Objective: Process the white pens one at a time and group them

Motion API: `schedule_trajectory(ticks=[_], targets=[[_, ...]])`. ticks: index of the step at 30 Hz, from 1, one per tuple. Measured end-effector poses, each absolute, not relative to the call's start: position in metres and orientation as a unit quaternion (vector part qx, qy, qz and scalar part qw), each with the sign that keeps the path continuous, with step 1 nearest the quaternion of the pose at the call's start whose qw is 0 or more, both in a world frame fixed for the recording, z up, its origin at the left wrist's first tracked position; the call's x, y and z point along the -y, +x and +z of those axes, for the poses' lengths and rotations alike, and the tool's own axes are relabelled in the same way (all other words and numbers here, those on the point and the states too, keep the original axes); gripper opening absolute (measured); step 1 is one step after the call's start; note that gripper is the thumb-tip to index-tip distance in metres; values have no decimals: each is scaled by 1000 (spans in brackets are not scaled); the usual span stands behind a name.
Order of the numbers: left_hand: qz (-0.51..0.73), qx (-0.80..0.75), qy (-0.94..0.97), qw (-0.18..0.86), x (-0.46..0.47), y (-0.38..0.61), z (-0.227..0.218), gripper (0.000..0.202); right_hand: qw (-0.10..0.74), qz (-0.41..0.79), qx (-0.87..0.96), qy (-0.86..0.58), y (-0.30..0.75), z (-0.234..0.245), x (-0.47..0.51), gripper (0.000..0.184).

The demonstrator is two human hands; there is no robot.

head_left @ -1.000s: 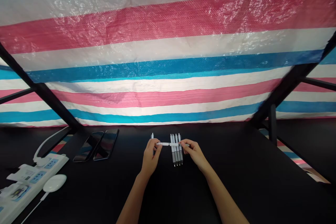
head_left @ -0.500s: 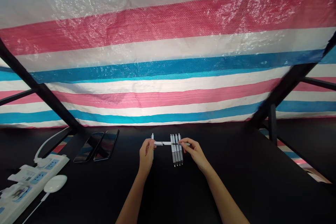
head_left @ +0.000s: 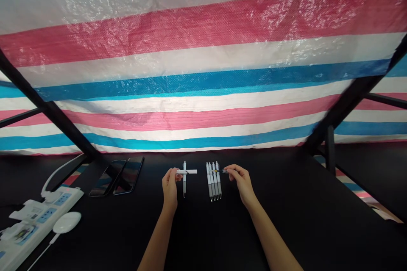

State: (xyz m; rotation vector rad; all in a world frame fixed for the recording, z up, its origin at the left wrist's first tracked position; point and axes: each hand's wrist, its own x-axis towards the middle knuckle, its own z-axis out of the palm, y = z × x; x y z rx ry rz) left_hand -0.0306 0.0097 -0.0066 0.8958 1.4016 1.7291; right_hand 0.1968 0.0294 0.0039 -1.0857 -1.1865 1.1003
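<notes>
The wearer's 2 upper limbs: left hand (head_left: 170,184) and right hand (head_left: 243,181), both bare, with slender fingers (head_left: 235,168) and narrow wrists (head_left: 251,201). The left forearm (head_left: 159,233) and right forearm (head_left: 271,233), likewise bare and smooth in outline, broaden toward the view's lower edge. Fingernails are too small to resolve.

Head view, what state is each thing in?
White tubular barrel, held in left hand.
Slim dark pen part, held in right hand.
White-grey pen, lying, partly hidden.
Four white-grey pens, side by side.
Two glossy black phones, lying flat.
White plastic power strip, plugs inserted.
White round corded disc, lying.
</notes>
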Motion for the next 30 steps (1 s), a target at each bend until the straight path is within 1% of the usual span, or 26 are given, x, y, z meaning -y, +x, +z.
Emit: schedule_trajectory(ticks=[7, 13, 21, 25, 30], targets=[[656, -543, 380, 361, -9, -27, -6, 32, 553, 471, 516, -455, 195, 2, -30, 19], [630, -546, 424, 354, -8, -25, -6, 34, 540, 477, 521, -458, 191, 8, -26, 23], [601, -553, 467, 340, -6, -22, -5, 35, 512, 486, 546, -452, 188, 10, -23, 20], [590, -545, 494, 333, -6, -19, -2, 39, 493, 485, 566, -449, 188, 6, -25, 22], [578, -543, 512, 329, -7, -17, -7, 39, 472, 499, 583, -434, 184, 5, -25, 25]])
